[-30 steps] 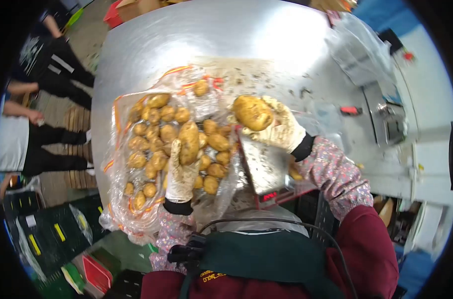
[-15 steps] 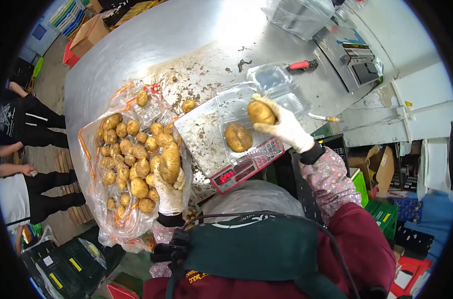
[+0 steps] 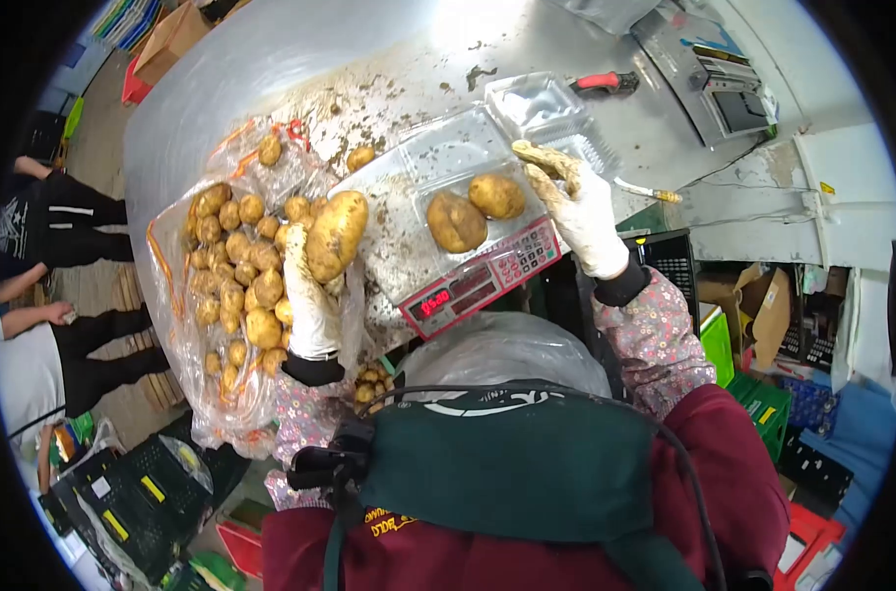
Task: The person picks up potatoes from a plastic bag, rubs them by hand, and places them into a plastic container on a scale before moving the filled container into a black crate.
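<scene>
My left hand (image 3: pixel 310 295), in a soiled white glove, holds a large oblong potato (image 3: pixel 337 236) above the right side of a potato pile (image 3: pixel 241 271) on clear plastic. Two potatoes, a rounder one (image 3: pixel 457 223) and a smaller one (image 3: pixel 497 197), lie in a clear plastic tray (image 3: pixel 423 169) on the scale. The scale's red panel (image 3: pixel 487 276) has a lit display. My right hand (image 3: pixel 576 202), gloved too, is just right of the tray, fingers apart and nothing in them.
Clear containers (image 3: pixel 537 103) lie behind the tray, near a red-handled tool (image 3: pixel 606 84). A machine (image 3: pixel 709 79) stands at the back right. Two people (image 3: pixel 84 227) stand at the far left. A loose potato (image 3: pixel 360 158) lies near the scale's back left corner.
My right hand has let go of the smaller potato, which now lies in the tray beside the other one. My left hand has lifted the large potato up from the pile. The display reading has changed.
</scene>
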Tool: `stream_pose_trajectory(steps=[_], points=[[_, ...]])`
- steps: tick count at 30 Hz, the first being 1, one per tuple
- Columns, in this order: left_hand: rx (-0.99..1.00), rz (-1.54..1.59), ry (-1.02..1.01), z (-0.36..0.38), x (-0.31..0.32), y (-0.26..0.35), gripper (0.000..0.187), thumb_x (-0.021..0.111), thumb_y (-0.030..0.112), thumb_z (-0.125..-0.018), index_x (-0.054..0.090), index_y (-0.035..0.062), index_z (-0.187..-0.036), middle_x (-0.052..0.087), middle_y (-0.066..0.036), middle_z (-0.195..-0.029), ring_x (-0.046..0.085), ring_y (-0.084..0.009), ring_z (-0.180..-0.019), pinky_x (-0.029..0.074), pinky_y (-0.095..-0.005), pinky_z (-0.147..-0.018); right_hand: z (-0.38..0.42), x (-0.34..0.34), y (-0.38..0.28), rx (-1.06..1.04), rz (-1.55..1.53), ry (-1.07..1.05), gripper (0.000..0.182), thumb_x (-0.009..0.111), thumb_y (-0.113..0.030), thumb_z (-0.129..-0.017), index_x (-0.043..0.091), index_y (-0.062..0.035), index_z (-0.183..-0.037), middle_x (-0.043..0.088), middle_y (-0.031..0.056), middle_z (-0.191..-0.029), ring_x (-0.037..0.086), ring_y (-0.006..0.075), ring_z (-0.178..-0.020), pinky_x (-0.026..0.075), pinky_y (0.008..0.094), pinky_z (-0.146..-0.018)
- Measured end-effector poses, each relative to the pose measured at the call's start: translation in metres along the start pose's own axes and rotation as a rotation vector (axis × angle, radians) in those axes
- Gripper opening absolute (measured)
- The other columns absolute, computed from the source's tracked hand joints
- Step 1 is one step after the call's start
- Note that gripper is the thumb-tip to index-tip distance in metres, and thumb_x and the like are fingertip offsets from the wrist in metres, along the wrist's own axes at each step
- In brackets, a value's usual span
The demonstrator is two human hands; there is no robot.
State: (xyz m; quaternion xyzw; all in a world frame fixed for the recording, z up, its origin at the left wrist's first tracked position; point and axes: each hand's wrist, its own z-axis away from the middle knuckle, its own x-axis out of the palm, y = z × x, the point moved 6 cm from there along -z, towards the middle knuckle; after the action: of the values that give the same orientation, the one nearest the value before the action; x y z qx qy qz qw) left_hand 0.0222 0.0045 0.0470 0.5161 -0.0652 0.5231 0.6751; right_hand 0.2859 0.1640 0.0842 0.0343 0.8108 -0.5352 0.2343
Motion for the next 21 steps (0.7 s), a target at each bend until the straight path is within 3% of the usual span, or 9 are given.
stream_pose_trajectory(steps=[4,6,10,11,14,16,18,20,21], points=[[0.037,-0.005,-0.008,0.02,-0.03,0.014,0.056,0.049,0.05,-0.098,0.053,0.0056,-0.133,0.062,-0.01,-0.126,0.06,-0.0233,-0.115,0.048,-0.0377,-0.099,0.031,0.004,0.009,0.048,-0.025,-0.038,0.025,0.066,-0.01,-0.09,0.07,-0.0046,-0.114,0.072,0.012,-0.105,0.068,0.0181,-0.094,0.051,0.0292,-0.083],[0.31,-0.356,0.403,0.003,-0.146,0.022,0.059,0.049,0.049,-0.099,0.052,0.0003,-0.133,0.057,-0.014,-0.131,0.058,-0.0253,-0.116,0.044,-0.0361,-0.1,0.046,0.005,0.023,0.249,0.007,-0.108,0.024,0.066,-0.01,-0.09,0.07,-0.0037,-0.113,0.072,0.0119,-0.104,0.067,0.0174,-0.093,0.051,0.0289,-0.082],[0.603,-1.111,0.566,0.038,-0.246,0.016,0.046,0.048,0.032,-0.104,0.053,-0.0054,-0.13,0.062,-0.017,-0.123,0.058,-0.0263,-0.112,0.044,-0.0371,-0.099,0.058,0.018,0.031,0.323,-0.061,-0.13,0.022,0.063,-0.007,-0.094,0.069,0.0022,-0.114,0.071,0.0105,-0.112,0.063,0.0122,-0.099,0.048,0.0258,-0.089],[0.583,-1.341,0.543,0.05,-0.237,0.014,0.043,0.051,0.028,-0.101,0.055,-0.0042,-0.13,0.06,-0.022,-0.127,0.057,-0.0303,-0.114,0.044,-0.0371,-0.1,0.056,0.024,0.028,0.247,-0.068,-0.105,0.022,0.064,-0.007,-0.091,0.07,-0.002,-0.112,0.071,0.0126,-0.107,0.066,0.0175,-0.096,0.051,0.0295,-0.085],[0.721,-1.715,0.336,0.068,-0.228,-0.01,0.056,0.058,0.026,-0.094,0.043,0.0057,-0.144,0.056,-0.024,-0.13,0.055,-0.0406,-0.116,0.04,-0.0479,-0.102,0.046,0.053,0.006,0.124,-0.059,-0.173,0.021,0.064,-0.005,-0.092,0.071,-0.0021,-0.111,0.072,0.0119,-0.106,0.066,0.018,-0.096,0.051,0.0299,-0.086],[0.547,-1.865,0.398,0.065,-0.265,-0.031,0.066,0.06,0.027,-0.092,0.033,0.0109,-0.15,0.055,-0.025,-0.127,0.053,-0.0444,-0.112,0.04,-0.0517,-0.1,0.04,0.073,-0.016,0.049,-0.04,-0.198,0.02,0.063,-0.006,-0.092,0.071,-0.0028,-0.11,0.072,0.0122,-0.103,0.067,0.0203,-0.094,0.051,0.03,-0.086],[0.537,-1.869,0.353,0.065,-0.256,-0.029,0.068,0.064,0.026,-0.089,0.036,0.0138,-0.149,0.054,-0.023,-0.127,0.051,-0.0426,-0.114,0.04,-0.0494,-0.1,0.036,0.093,-0.037,-0.025,0.06,-0.298,0.021,0.063,-0.006,-0.091,0.071,-0.0039,-0.111,0.072,0.0121,-0.102,0.068,0.0231,-0.093,0.051,0.03,-0.085],[0.56,-1.777,0.347,0.066,-0.247,-0.026,0.069,0.068,0.025,-0.085,0.04,0.0141,-0.147,0.054,-0.022,-0.128,0.05,-0.0411,-0.117,0.039,-0.0487,-0.102,0.038,0.121,-0.051,-0.009,-0.042,-0.376,0.022,0.065,-0.006,-0.088,0.071,-0.0058,-0.11,0.072,0.0126,-0.104,0.069,0.0249,-0.094,0.053,0.0324,-0.084],[0.557,-1.753,0.38,0.064,-0.249,-0.027,0.07,0.071,0.024,-0.081,0.043,0.0138,-0.144,0.053,-0.021,-0.129,0.049,-0.0401,-0.12,0.038,-0.0484,-0.103,0.042,0.137,-0.059,-0.101,-0.032,-0.395,0.022,0.065,-0.007,-0.088,0.07,-0.0062,-0.109,0.071,0.0129,-0.104,0.069,0.0259,-0.094,0.053,0.0342,-0.083]])
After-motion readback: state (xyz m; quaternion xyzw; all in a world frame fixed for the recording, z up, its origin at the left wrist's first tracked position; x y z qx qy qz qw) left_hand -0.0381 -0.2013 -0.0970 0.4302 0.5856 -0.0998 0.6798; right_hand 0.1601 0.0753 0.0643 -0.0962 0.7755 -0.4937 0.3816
